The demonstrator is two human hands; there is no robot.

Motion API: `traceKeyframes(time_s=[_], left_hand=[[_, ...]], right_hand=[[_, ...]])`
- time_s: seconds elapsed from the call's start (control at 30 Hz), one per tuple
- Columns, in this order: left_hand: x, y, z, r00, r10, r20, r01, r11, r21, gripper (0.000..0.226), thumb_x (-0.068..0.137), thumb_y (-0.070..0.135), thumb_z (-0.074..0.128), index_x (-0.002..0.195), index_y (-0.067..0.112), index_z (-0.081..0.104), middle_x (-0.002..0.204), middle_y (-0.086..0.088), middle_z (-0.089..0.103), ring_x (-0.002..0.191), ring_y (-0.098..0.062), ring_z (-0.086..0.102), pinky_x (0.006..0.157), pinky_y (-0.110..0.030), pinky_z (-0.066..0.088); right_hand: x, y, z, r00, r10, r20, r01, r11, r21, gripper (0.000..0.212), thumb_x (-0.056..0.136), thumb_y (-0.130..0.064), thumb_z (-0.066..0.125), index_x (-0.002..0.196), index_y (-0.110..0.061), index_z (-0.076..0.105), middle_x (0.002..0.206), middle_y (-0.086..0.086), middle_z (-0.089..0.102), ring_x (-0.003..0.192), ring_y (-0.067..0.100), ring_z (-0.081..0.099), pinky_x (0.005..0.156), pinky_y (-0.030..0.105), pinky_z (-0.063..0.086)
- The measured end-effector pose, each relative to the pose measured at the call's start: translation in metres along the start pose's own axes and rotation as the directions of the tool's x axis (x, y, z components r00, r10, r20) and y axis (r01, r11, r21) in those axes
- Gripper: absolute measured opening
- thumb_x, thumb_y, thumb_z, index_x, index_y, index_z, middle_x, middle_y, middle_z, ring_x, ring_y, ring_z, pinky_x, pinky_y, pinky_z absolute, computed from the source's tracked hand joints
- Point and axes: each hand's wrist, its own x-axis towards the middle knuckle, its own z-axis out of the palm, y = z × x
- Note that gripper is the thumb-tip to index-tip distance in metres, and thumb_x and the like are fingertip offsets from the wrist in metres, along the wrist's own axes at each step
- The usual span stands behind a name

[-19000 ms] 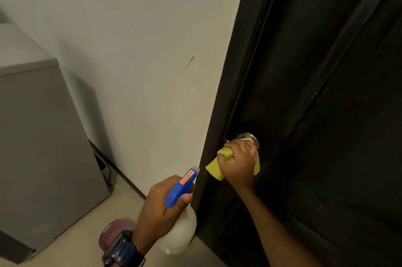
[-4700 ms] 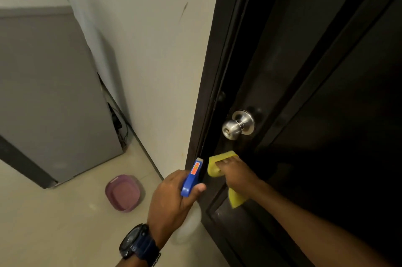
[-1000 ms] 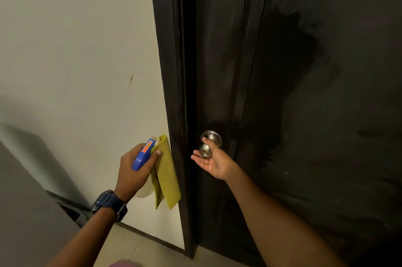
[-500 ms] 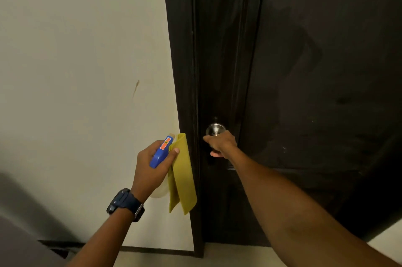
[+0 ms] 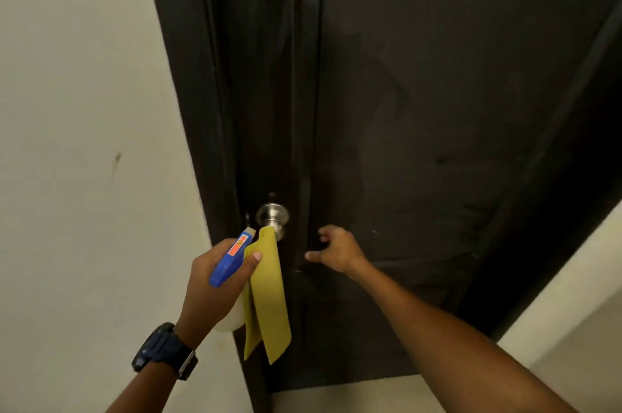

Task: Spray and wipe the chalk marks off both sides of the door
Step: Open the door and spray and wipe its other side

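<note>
The dark door (image 5: 420,109) fills the middle and right of the view, with a round metal knob (image 5: 272,215) near its left edge. My left hand (image 5: 215,281) grips a spray bottle with a blue head (image 5: 232,261) and pinches a yellow cloth (image 5: 267,298) against it; the cloth hangs down in front of the door. My right hand (image 5: 336,249) hovers just right of the knob, fingers loosely spread, holding nothing. Faint dull smears show on the door panel; I cannot make out clear chalk marks.
A cream wall (image 5: 84,143) stands left of the dark door frame (image 5: 188,109), with a small brown scuff (image 5: 117,158). More pale wall (image 5: 579,295) shows at the lower right. Pale floor (image 5: 336,395) lies below the door.
My right hand has let go of the knob and drawn back to the right. The left hand with bottle and cloth has shifted closer to the knob.
</note>
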Motion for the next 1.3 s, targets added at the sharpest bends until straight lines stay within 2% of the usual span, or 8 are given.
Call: traceKeyframes(time_s=[0.13, 0.3, 0.4, 0.57, 0.8, 1.03, 1.13, 1.3], left_hand=[[0.026, -0.003, 0.038, 0.995, 0.092, 0.046, -0.091, 0.995, -0.028, 0.016, 0.089, 0.021, 0.076, 0.088, 0.025, 0.061, 0.076, 0.012, 0.065, 0.063, -0.005, 0.06, 0.059, -0.01, 0.046], [0.071, 0.014, 0.098, 0.997, 0.065, -0.052, -0.072, 0.984, -0.161, 0.01, 0.087, 0.04, 0.074, 0.092, 0.036, 0.066, 0.077, 0.01, 0.068, 0.066, -0.006, 0.063, 0.058, -0.026, 0.05], [0.105, 0.021, 0.129, 0.995, 0.092, 0.034, -0.086, 0.985, -0.149, 0.013, 0.088, 0.028, 0.072, 0.1, 0.028, 0.066, 0.083, 0.001, 0.066, 0.072, -0.013, 0.064, 0.063, -0.027, 0.053], [0.157, 0.024, 0.174, 0.988, 0.118, 0.099, -0.106, 0.988, -0.114, 0.01, 0.092, 0.018, 0.069, 0.087, 0.02, 0.061, 0.072, 0.008, 0.061, 0.062, -0.007, 0.057, 0.058, -0.013, 0.046], [0.224, 0.024, 0.226, 0.978, 0.155, 0.139, -0.145, 0.986, -0.08, 0.008, 0.09, 0.02, 0.069, 0.092, 0.015, 0.064, 0.08, -0.003, 0.061, 0.069, -0.021, 0.059, 0.061, -0.02, 0.049], [0.291, 0.024, 0.276, 0.961, 0.115, 0.251, -0.09, 0.99, -0.108, 0.017, 0.086, 0.046, 0.076, 0.093, 0.055, 0.064, 0.093, 0.011, 0.067, 0.079, -0.011, 0.064, 0.073, -0.035, 0.053], [0.328, 0.012, 0.295, 0.951, 0.078, 0.3, -0.048, 0.993, -0.105, 0.04, 0.07, 0.065, 0.068, 0.099, 0.038, 0.063, 0.089, 0.006, 0.065, 0.083, -0.015, 0.064, 0.073, -0.035, 0.051], [0.41, -0.02, 0.336, 0.915, -0.12, 0.386, 0.135, 0.991, -0.013, 0.051, 0.092, 0.032, 0.069, 0.134, 0.009, 0.05, 0.119, -0.018, 0.058, 0.1, -0.031, 0.055, 0.085, -0.045, 0.044]], right_hand=[[0.005, 0.055, -0.081, 0.881, -0.154, -0.448, -0.003, 0.944, -0.329, 0.101, 0.083, -0.028, 0.081, 0.16, -0.012, 0.016, 0.168, 0.009, 0.009, 0.154, 0.027, 0.013, 0.123, 0.042, 0.025], [0.03, 0.071, -0.194, 0.71, -0.408, -0.573, -0.047, 0.785, -0.617, 0.111, 0.081, -0.032, 0.081, 0.161, -0.01, 0.008, 0.169, 0.01, -0.004, 0.155, 0.032, -0.003, 0.122, 0.051, 0.018], [0.053, 0.071, -0.259, 0.647, -0.481, -0.592, -0.131, 0.695, -0.707, 0.116, 0.079, -0.036, 0.082, 0.161, -0.011, 0.004, 0.168, 0.011, -0.009, 0.154, 0.033, -0.008, 0.122, 0.055, 0.01], [0.094, 0.081, -0.331, 0.696, -0.485, -0.53, -0.218, 0.561, -0.799, 0.128, 0.073, -0.045, 0.085, 0.161, -0.013, -0.003, 0.167, 0.011, -0.014, 0.153, 0.036, -0.013, 0.119, 0.067, 0.01], [0.137, 0.096, -0.35, 0.68, -0.533, -0.503, -0.203, 0.524, -0.828, 0.132, 0.07, -0.05, 0.084, 0.161, -0.015, -0.004, 0.168, 0.007, -0.015, 0.153, 0.036, -0.013, 0.119, 0.068, 0.01], [0.175, 0.101, -0.359, 0.649, -0.541, -0.536, -0.228, 0.533, -0.815, 0.13, 0.072, -0.047, 0.084, 0.16, -0.014, -0.005, 0.168, 0.008, -0.015, 0.152, 0.036, -0.017, 0.118, 0.07, 0.009], [0.192, 0.102, -0.359, 0.636, -0.536, -0.554, -0.247, 0.539, -0.805, 0.13, 0.071, -0.045, 0.085, 0.16, -0.014, -0.005, 0.168, 0.007, -0.015, 0.152, 0.036, -0.018, 0.118, 0.07, 0.003], [0.219, 0.104, -0.363, 0.604, -0.504, -0.618, -0.314, 0.562, -0.765, 0.131, 0.07, -0.042, 0.087, 0.161, -0.015, -0.003, 0.165, 0.004, -0.022, 0.152, 0.036, -0.019, 0.117, 0.07, 0.001]])
